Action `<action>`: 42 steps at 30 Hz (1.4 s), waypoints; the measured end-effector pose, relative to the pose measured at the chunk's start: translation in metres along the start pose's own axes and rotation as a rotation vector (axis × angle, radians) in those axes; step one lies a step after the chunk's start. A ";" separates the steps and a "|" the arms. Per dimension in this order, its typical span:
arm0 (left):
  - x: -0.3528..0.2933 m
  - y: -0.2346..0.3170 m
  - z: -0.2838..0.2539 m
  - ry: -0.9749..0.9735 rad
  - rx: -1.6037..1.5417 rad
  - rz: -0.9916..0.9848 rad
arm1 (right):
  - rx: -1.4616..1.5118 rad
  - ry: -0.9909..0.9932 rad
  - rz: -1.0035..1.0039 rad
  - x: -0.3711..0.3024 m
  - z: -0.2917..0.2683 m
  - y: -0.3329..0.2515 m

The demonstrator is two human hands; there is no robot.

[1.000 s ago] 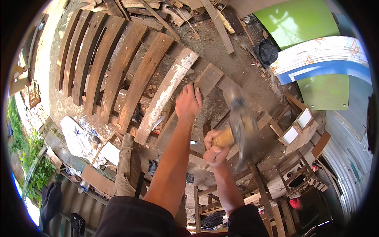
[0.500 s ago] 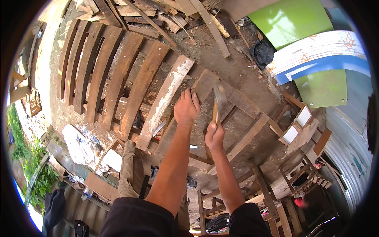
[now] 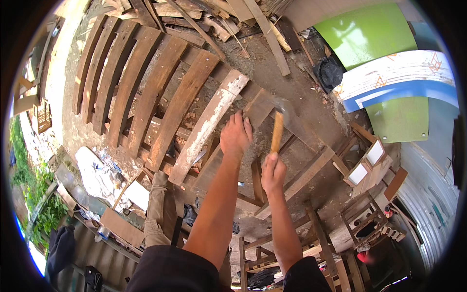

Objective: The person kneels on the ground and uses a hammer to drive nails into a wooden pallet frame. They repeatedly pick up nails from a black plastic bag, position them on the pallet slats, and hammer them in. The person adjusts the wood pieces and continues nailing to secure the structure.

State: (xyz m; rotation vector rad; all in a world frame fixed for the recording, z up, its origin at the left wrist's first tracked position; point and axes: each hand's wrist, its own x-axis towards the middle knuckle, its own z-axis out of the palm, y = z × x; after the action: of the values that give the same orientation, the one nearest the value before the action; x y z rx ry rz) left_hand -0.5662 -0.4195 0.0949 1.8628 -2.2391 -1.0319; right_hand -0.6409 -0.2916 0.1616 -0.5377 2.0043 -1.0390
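My right hand (image 3: pixel 274 173) is wrapped round the wooden handle of a hammer (image 3: pixel 277 131). The hammer's head is smeared by motion, above the far end of a brown wooden slat (image 3: pixel 259 107). My left hand (image 3: pixel 235 134) rests over that slat near the same end, with its fingers drawn together; what they pinch, if anything, is too small to make out. Beside it lies a slat with peeling white paint (image 3: pixel 209 129). These slats lie across the rails of a pallet-like wooden frame (image 3: pixel 304 134).
More curved brown slats (image 3: pixel 182 104) cross the frame to the left. Scrap wood (image 3: pixel 209 24) is heaped at the far side. A black plastic bag (image 3: pixel 328 74) and green panels (image 3: pixel 367 34) are at the right. A khaki trouser leg (image 3: pixel 158 209) stands close to the frame's near edge.
The hammer has swung, its handle now showing at fuller length, with its head still blurred near the slat's end. My left hand stays at the slat while the whole view shifts slightly.
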 end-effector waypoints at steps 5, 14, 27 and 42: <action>-0.011 0.001 0.001 0.000 0.000 0.023 | -0.084 0.030 -0.034 -0.014 0.011 0.018; -0.010 0.002 0.001 0.015 -0.012 0.030 | 0.008 0.107 -0.099 -0.010 0.020 0.026; -0.012 -0.006 0.003 0.042 -0.017 0.046 | -0.055 0.146 -0.025 -0.001 0.026 0.012; -0.001 0.002 -0.016 -0.174 -0.179 -0.058 | 0.489 0.403 0.560 -0.059 0.047 0.021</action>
State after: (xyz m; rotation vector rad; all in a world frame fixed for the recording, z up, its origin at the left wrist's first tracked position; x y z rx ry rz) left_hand -0.5605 -0.4258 0.1083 1.8366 -2.1067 -1.4043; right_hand -0.5681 -0.2627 0.1552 0.5036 1.9502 -1.2699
